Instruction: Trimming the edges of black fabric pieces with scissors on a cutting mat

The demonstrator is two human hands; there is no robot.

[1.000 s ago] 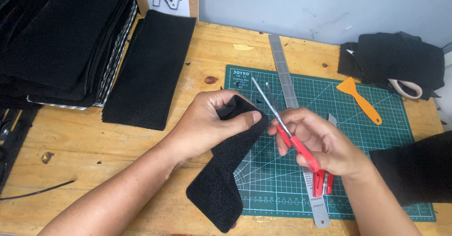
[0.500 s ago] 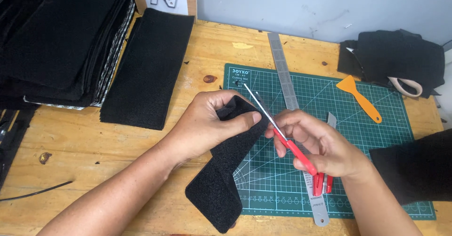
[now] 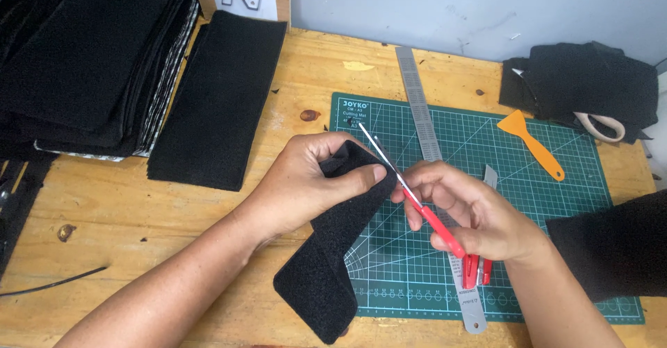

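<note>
Black felt strip (image 3: 326, 278) pinched at its far end by left hand (image 3: 313, 188). Right hand (image 3: 472, 212) grips red-handled scissors (image 3: 424, 209), blades at the strip's edge, over green cutting mat (image 3: 556, 153).

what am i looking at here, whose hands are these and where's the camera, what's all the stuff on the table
The picture comes from a camera worn on a person's head, looking down at their own two bare hands over a wooden table. The left hand pinches a strip of black fuzzy fabric. The right hand holds red-handled scissors, blades pointing up to the strip's top edge. Beneath lies a green cutting mat with a metal ruler across it and an orange plastic scraper. A stack of black sheets sits at far left, a flat black piece beside it, more black fabric at top right.
</note>
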